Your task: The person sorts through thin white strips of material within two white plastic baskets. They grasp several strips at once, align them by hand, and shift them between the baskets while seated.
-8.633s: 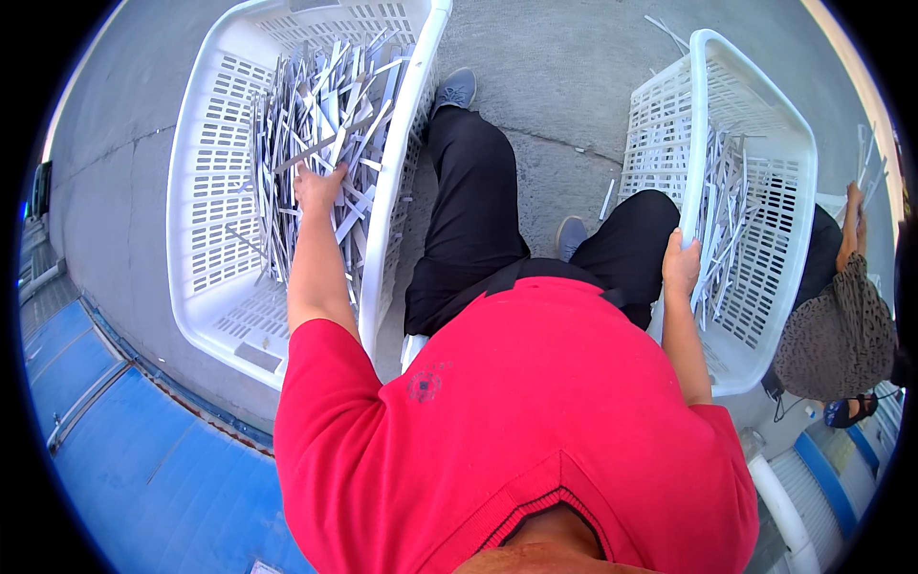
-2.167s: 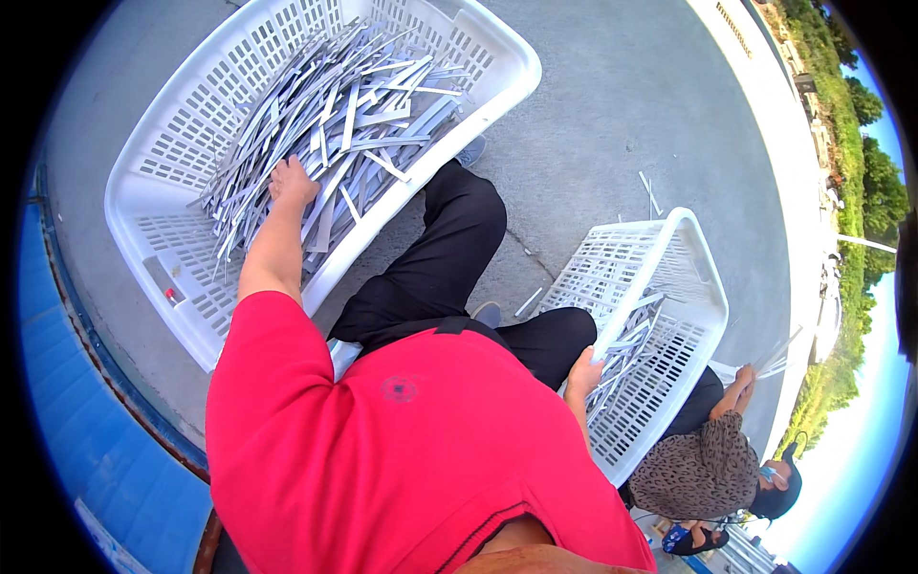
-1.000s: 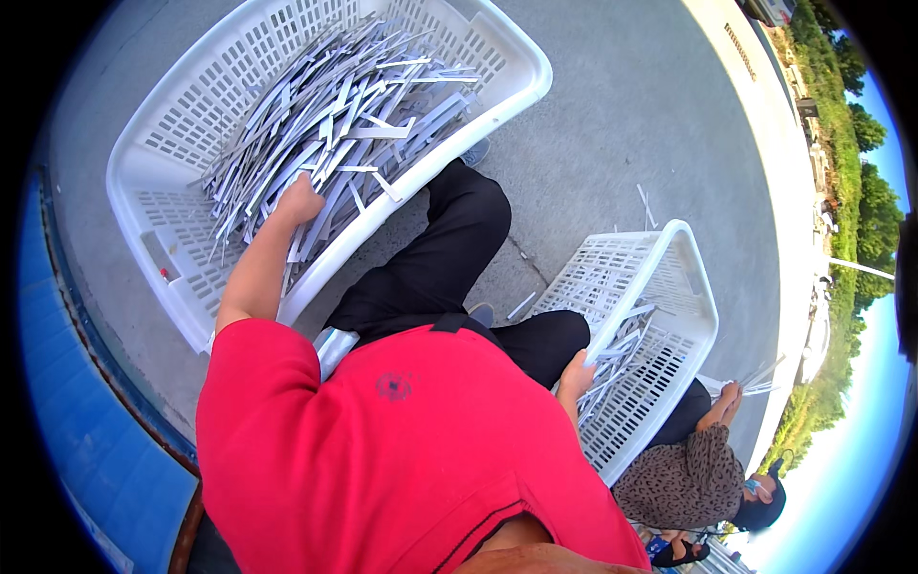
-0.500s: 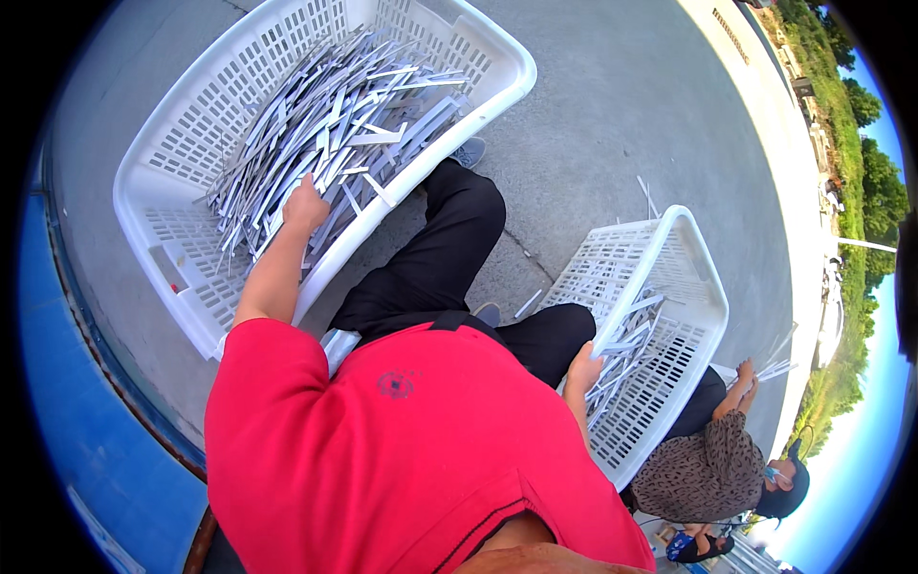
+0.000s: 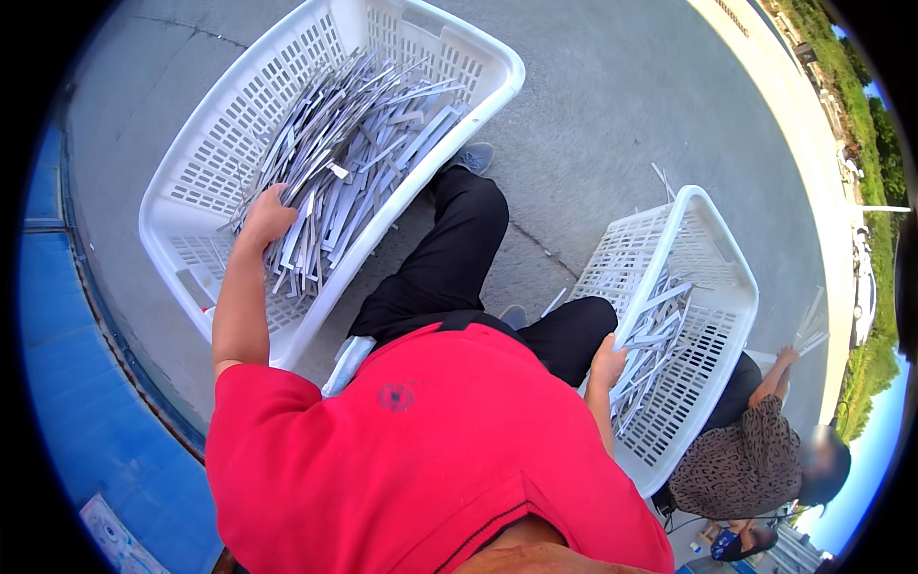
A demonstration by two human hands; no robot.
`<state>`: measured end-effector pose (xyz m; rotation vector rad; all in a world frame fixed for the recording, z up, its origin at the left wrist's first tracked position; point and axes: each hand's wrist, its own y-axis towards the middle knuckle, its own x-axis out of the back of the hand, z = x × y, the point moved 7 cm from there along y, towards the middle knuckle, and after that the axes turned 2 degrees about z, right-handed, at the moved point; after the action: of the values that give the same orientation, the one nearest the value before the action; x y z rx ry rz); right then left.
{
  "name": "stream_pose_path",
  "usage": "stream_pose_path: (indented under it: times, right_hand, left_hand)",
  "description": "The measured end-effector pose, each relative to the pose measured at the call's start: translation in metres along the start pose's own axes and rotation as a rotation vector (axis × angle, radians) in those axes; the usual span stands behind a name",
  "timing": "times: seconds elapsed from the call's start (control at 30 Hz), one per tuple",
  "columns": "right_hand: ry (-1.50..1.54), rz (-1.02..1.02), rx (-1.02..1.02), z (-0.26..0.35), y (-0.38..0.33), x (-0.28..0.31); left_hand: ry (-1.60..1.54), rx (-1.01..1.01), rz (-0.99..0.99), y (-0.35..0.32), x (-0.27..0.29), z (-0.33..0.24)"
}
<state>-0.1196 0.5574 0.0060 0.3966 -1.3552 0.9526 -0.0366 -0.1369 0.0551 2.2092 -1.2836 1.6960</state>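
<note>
In the large white basket (image 5: 316, 330) at the upper left lies a loose heap of thin flat grey strips (image 5: 359, 182), most running lengthwise. My left hand (image 5: 269, 216) reaches into it at the heap's left side, fingers closed around strips; how many they hold is hidden. A second, smaller white basket (image 5: 703, 253) tilts on its side at my right, with more grey strips (image 5: 655, 330) inside. On its near rim rests my right hand (image 5: 605, 362), fingers curled over the edge; the fingertips are partly hidden.
My black-trousered legs (image 5: 449, 239) stand between the baskets on grey concrete (image 5: 593, 115). A blue metal surface (image 5: 67, 335) borders the left. At the right another person in a patterned top (image 5: 736, 464) holds pale strips (image 5: 813, 340). Loose strips (image 5: 662, 180) stick out beyond the smaller basket.
My left hand has moved left within the large basket, and the top strips have shifted left, baring others beneath. My right hand stays at the smaller basket's rim. The view has turned slightly.
</note>
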Motion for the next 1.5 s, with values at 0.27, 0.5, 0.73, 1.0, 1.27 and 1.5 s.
stream_pose_path:
  times: [0.27, 0.5, 0.73, 1.0, 1.27, 1.5]
  right_hand:
    - [-0.019, -0.031, 0.005, -0.010, 0.007, -0.005]
    - [0.032, -0.008, 0.007, -0.012, 0.008, -0.005]
    - [0.092, -0.049, 0.059, -0.008, 0.004, 0.000]
    - [0.166, -0.008, 0.029, -0.008, 0.005, 0.004]
    - [0.201, 0.029, 0.029, -0.013, 0.007, -0.001]
    - [0.203, 0.057, 0.012, -0.006, 0.000, 0.010]
  left_hand:
    - [-0.128, -0.090, -0.010, -0.038, 0.056, 0.000]
    - [-0.191, -0.169, -0.099, -0.070, 0.115, -0.033]
    - [-0.609, -0.203, -0.095, -0.082, 0.150, -0.068]
    - [-0.479, -0.313, -0.218, -0.093, 0.180, -0.121]
    - [-0.590, -0.374, -0.401, -0.076, 0.230, -0.087]
    - [-0.622, -0.374, -0.343, -0.079, 0.245, -0.094]
